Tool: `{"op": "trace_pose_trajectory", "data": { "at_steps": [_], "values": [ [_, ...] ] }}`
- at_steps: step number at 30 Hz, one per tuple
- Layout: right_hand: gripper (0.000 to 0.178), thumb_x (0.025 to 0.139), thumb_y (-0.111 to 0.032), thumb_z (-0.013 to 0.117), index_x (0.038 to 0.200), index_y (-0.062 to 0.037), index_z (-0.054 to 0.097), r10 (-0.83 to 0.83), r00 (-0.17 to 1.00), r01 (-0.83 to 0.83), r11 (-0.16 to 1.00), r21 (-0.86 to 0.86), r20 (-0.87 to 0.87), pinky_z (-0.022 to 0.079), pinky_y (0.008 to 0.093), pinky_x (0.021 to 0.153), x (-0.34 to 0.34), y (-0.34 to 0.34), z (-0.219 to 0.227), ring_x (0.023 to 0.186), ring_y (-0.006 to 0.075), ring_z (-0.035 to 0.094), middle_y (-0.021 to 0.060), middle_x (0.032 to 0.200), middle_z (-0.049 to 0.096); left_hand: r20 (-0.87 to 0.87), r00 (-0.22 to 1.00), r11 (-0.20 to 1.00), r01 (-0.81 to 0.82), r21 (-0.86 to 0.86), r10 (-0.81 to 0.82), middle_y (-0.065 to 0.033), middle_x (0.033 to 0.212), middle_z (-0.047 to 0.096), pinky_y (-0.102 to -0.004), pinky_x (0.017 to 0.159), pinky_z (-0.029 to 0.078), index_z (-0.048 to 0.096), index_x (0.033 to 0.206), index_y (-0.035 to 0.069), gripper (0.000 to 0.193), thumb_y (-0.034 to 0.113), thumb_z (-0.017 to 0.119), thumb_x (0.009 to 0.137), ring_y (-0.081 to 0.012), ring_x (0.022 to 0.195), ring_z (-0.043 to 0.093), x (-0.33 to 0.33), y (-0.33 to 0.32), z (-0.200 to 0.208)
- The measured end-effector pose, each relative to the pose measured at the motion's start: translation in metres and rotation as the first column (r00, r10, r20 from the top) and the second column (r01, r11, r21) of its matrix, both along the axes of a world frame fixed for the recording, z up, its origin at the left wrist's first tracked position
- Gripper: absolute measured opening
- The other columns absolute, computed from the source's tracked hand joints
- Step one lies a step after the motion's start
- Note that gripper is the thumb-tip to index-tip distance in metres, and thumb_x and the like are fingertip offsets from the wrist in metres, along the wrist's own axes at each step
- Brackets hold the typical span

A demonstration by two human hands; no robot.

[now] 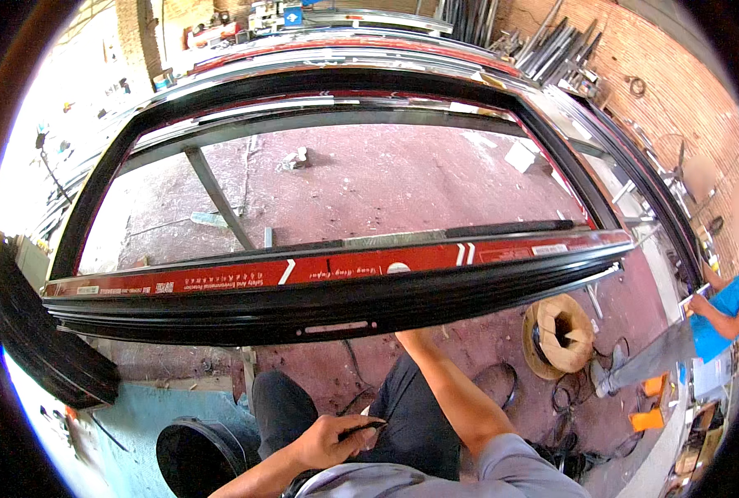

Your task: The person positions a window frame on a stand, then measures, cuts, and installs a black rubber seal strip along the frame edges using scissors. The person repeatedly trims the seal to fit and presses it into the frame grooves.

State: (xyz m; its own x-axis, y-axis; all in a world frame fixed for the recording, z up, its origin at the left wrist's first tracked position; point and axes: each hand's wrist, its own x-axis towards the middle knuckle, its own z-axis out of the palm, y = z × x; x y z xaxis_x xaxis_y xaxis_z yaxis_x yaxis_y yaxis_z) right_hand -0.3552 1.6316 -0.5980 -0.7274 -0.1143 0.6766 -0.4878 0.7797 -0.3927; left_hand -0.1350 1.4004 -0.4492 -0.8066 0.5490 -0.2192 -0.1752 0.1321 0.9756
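Observation:
A large black metal window frame (361, 303) lies across in front of me, with red printed protective film (344, 264) along its near bar. A slot (336, 329) is cut in the near face of that bar. My right hand (411, 337) reaches up to the bar's lower edge, and its fingers are hidden behind or under the frame. Close to my body, my left hand (334, 440) is closed around a thin black piece (361, 428); its kind is too small to make out. That hand is apart from the frame.
A cable spool (558, 334) stands on the reddish floor at right, near loose black cables. A black bucket (199, 456) is at lower left. Another person in a blue shirt (722, 315) works at far right beside another frame. More profiles (560, 50) lean against the brick wall.

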Motion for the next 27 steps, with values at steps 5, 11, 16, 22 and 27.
{"op": "trace_pose_trajectory", "data": {
  "at_steps": [5, 11, 16, 22, 27],
  "values": [
    [0.033, 0.095, -0.015, 0.062, 0.122, 0.0021, 0.057, -0.174, 0.968, 0.238, 0.864, -0.445, 0.181, 0.049, 0.0432, 0.088, 0.03, 0.001, 0.024, 0.103, 0.0338, 0.061, 0.0201, 0.112, 0.065, 0.026, 0.997, 0.997, -0.076, -0.022, 0.076, -0.0026, 0.07, 0.06, -0.0254, 0.056, 0.044, 0.065, 0.125, 0.0, 0.028, 0.014, 0.059, 0.101, -0.0068, 0.061, 0.052, 0.016, -0.012, 0.014],
    [0.023, 0.096, -0.016, 0.066, 0.111, -0.0017, 0.056, -0.098, 0.93, 0.297, 0.77, -0.565, 0.355, 0.047, 0.0261, 0.063, 0.054, 0.027, 0.044, 0.068, 0.0105, 0.059, 0.001, 0.077, 0.063, -0.028, 0.991, 0.991, -0.133, -0.012, 0.133, -0.001, 0.067, 0.058, -0.0251, 0.055, 0.042, 0.064, 0.121, -0.005, 0.028, 0.013, 0.057, 0.102, -0.0072, 0.06, 0.051, 0.047, -0.034, 0.005],
    [0.024, 0.096, -0.017, 0.066, 0.114, -0.0018, 0.058, -0.039, 0.976, 0.185, 0.673, -0.717, 0.215, 0.047, 0.0241, 0.063, 0.074, 0.024, 0.047, 0.071, 0.0083, 0.061, 0.0008, 0.078, 0.065, -0.026, 0.986, 0.986, -0.163, 0.022, 0.164, -0.0014, 0.066, 0.058, -0.0248, 0.054, 0.041, 0.065, 0.116, -0.004, 0.024, 0.013, 0.057, 0.102, -0.0071, 0.06, 0.051, 0.071, -0.042, 0.016],
    [0.019, 0.095, -0.01, 0.065, 0.108, -0.0005, 0.056, -0.139, 0.905, 0.361, 0.751, -0.553, 0.402, 0.049, 0.0285, 0.079, 0.032, 0.031, 0.05, 0.087, 0.0111, 0.063, 0.0052, 0.096, 0.068, -0.003, 0.978, 0.977, -0.209, 0.037, 0.209, -0.0031, 0.066, 0.06, -0.0251, 0.056, 0.043, 0.065, 0.108, -0.006, 0.021, 0.012, 0.058, 0.1, -0.008, 0.06, 0.054, 0.092, -0.045, 0.004],
    [0.033, 0.095, -0.014, 0.065, 0.123, 0.0014, 0.061, -0.167, 0.961, 0.267, 0.768, -0.582, 0.22, 0.053, 0.0363, 0.091, 0.084, 0.022, 0.033, 0.105, 0.029, 0.068, 0.0188, 0.114, 0.069, -0.089, 0.953, 0.957, -0.289, 0.006, 0.288, -0.0057, 0.071, 0.063, -0.0242, 0.059, 0.045, 0.063, 0.098, -0.007, 0.023, 0.015, 0.055, 0.102, -0.0084, 0.064, 0.056, 0.085, -0.042, 0.03]
  ]
}}
